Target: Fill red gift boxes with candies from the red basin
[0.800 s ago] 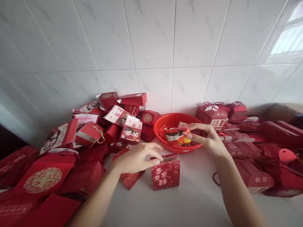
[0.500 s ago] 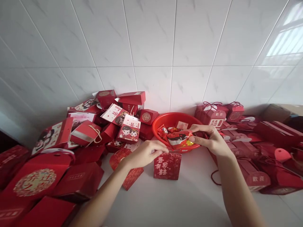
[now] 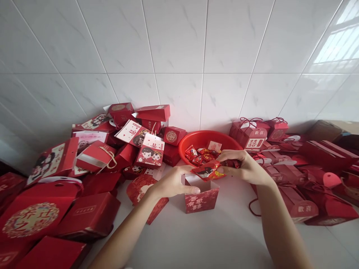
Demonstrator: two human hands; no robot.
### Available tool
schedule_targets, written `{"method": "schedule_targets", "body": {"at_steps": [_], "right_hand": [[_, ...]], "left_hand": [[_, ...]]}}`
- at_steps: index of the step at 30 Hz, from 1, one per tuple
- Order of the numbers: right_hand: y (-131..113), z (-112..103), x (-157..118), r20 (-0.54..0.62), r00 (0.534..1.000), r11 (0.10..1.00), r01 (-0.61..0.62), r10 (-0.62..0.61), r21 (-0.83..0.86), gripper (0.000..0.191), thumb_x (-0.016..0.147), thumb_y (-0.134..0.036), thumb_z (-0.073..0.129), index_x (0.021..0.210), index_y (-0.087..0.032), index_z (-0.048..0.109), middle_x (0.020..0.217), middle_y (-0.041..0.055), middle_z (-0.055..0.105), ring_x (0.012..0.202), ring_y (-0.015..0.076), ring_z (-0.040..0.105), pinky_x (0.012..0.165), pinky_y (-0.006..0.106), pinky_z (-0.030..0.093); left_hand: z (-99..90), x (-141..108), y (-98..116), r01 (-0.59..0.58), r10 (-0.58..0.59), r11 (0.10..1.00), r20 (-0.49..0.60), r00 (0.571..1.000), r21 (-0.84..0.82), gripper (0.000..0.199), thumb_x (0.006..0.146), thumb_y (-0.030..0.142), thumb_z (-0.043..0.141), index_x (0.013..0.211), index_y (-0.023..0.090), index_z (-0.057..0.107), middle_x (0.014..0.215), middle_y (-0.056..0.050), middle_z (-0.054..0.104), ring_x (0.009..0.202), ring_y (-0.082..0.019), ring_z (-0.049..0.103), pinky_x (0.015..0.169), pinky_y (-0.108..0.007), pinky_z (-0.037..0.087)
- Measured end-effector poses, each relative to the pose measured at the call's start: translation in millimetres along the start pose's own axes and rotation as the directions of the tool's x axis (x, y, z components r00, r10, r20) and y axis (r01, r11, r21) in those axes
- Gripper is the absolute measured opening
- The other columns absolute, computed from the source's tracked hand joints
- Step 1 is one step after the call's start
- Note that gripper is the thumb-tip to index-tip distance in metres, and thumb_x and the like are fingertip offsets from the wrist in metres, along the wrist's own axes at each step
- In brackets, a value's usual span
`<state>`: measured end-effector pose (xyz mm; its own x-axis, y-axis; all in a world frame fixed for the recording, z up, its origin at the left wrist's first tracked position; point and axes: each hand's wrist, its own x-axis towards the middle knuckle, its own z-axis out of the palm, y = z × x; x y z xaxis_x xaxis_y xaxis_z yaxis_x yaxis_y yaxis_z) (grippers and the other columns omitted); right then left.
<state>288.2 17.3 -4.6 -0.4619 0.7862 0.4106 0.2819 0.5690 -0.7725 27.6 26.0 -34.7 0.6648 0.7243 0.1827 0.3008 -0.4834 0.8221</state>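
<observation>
My right hand [image 3: 244,169] pinches a red snack packet [image 3: 206,171] with a dark picture and yellow print. It holds the packet over the mouth of a small red paper box [image 3: 202,200] with white lettering, which stands upright with its top open. At the box's left rim is my left hand [image 3: 174,182], thumb on the near side and fingers behind, gripping the wall. Just beyond my hands stands a red plastic basin [image 3: 183,146] holding several wrapped sweets [image 3: 198,157] and a pale pink card [image 3: 214,145].
Red gift boxes [image 3: 92,213] are heaped on the left, some with cartoon couples. A patterned red box [image 3: 157,207] lies left of the upright one. More corded red boxes [image 3: 297,205] crowd the right. A tiled wall [image 3: 179,93] rises behind the white surface [image 3: 196,243].
My left hand has taken hold of the box's rim, and the box's open top now shows. My right hand has brought the packet from above the basin towards me, over the box.
</observation>
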Motion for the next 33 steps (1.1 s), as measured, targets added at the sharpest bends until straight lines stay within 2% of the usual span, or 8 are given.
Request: {"method": "schedule_targets", "body": {"at_steps": [5, 8, 11, 15, 20, 26, 29, 33], "right_hand": [[-0.5, 9.6, 3.2, 0.146, 0.988, 0.968, 0.09, -0.056, -0.235, 0.014, 0.088, -0.024, 0.066, 0.093, -0.019, 0.077, 0.081, 0.0048, 0.07, 0.07, 0.0146, 0.061, 0.066, 0.026, 0.047], [-1.1, 21.5, 3.7, 0.145, 0.989, 0.908, 0.058, 0.003, -0.416, 0.016, 0.088, -0.018, 0.064, 0.095, -0.021, 0.078, 0.079, 0.0039, 0.069, 0.067, 0.0137, 0.058, 0.062, 0.025, 0.043], [-2.1, 32.7, 4.4, 0.141, 0.989, 0.873, 0.026, 0.049, -0.487, 0.017, 0.083, -0.017, 0.071, 0.098, -0.023, 0.077, 0.082, 0.0033, 0.069, 0.067, 0.0137, 0.059, 0.062, 0.024, 0.042], [-7.5, 33.9, 4.9, 0.071, 0.997, 0.928, 0.052, -0.028, -0.368, 0.02, 0.084, -0.033, 0.075, 0.098, -0.018, 0.073, 0.08, 0.0035, 0.066, 0.067, 0.0135, 0.055, 0.061, 0.024, 0.043], [-13.2, 34.9, 5.0, 0.018, 1.0, 0.984, 0.018, -0.015, -0.178, 0.032, 0.096, -0.045, 0.057, 0.089, -0.017, 0.069, 0.08, 0.0044, 0.067, 0.07, 0.0137, 0.058, 0.063, 0.024, 0.045], [-13.3, 48.5, 7.6, 0.092, 0.995, 0.989, -0.016, 0.03, -0.144, 0.033, 0.094, -0.049, 0.059, 0.091, -0.018, 0.069, 0.08, 0.0034, 0.069, 0.068, 0.0137, 0.058, 0.063, 0.025, 0.044], [-15.9, 48.3, 8.1, 0.012, 0.999, 0.995, -0.04, 0.041, -0.093, 0.038, 0.093, -0.054, 0.059, 0.088, -0.017, 0.069, 0.082, 0.0038, 0.069, 0.072, 0.015, 0.058, 0.066, 0.026, 0.044], [-17.2, 52.1, 10.0, -0.06, 0.995, 0.995, -0.071, 0.076, 0.071, 0.043, 0.093, -0.058, 0.056, 0.083, -0.016, 0.065, 0.078, 0.003, 0.064, 0.073, 0.0154, 0.056, 0.068, 0.027, 0.044]], "left_hand": [[-1.3, -1.7, -3.2, 0.006, -0.006, 1.0, 0.02, 1.0, 0.013, 0.067, 0.073, 0.029, 0.084, 0.136, 0.03, 0.061, 0.136, -0.003, 0.065, 0.125, -0.027, 0.061, 0.104, -0.034, 0.05], [-1.0, -2.1, -5.1, 0.002, -0.003, 1.0, 0.038, 0.999, 0.027, 0.072, 0.071, 0.027, 0.084, 0.139, 0.029, 0.059, 0.137, -0.004, 0.065, 0.126, -0.027, 0.061, 0.105, -0.036, 0.05], [-1.1, -2.7, -6.0, -0.013, 0.012, 0.999, 0.04, 0.999, 0.036, 0.067, 0.071, 0.023, 0.083, 0.135, 0.027, 0.063, 0.136, -0.005, 0.065, 0.127, -0.027, 0.06, 0.107, -0.036, 0.048], [-1.5, -3.4, -8.5, 0.025, -0.028, 0.997, 0.033, 0.999, 0.073, 0.061, 0.072, 0.025, 0.082, 0.131, 0.028, 0.065, 0.134, -0.004, 0.067, 0.123, -0.026, 0.062, 0.103, -0.036, 0.05], [-0.8, -3.2, -10.6, -0.013, 0.011, 0.998, 0.05, 0.999, 0.055, 0.061, 0.073, 0.023, 0.08, 0.131, 0.03, 0.064, 0.135, -0.002, 0.066, 0.124, -0.024, 0.061, 0.106, -0.034, 0.046], [-1.0, -3.4, -7.3, -0.047, 0.042, 0.996, 0.077, 0.996, 0.073, 0.039, 0.078, 0.022, 0.075, 0.117, 0.026, 0.07, 0.123, -0.002, 0.071, 0.114, -0.023, 0.065, 0.099, -0.034, 0.049], [-0.6, -4.5, -7.6, -0.015, 0.011, 0.997, 0.051, 0.999, 0.079, 0.049, 0.076, 0.023, 0.077, 0.124, 0.028, 0.068, 0.128, -0.003, 0.069, 0.118, -0.025, 0.063, 0.099, -0.035, 0.05], [0.3, -5.1, -9.7, -0.003, 0.0, 0.998, 0.047, 0.999, 0.065, 0.059, 0.075, 0.022, 0.078, 0.131, 0.026, 0.064, 0.133, -0.006, 0.067, 0.123, -0.027, 0.061, 0.1, -0.036, 0.051]]}}
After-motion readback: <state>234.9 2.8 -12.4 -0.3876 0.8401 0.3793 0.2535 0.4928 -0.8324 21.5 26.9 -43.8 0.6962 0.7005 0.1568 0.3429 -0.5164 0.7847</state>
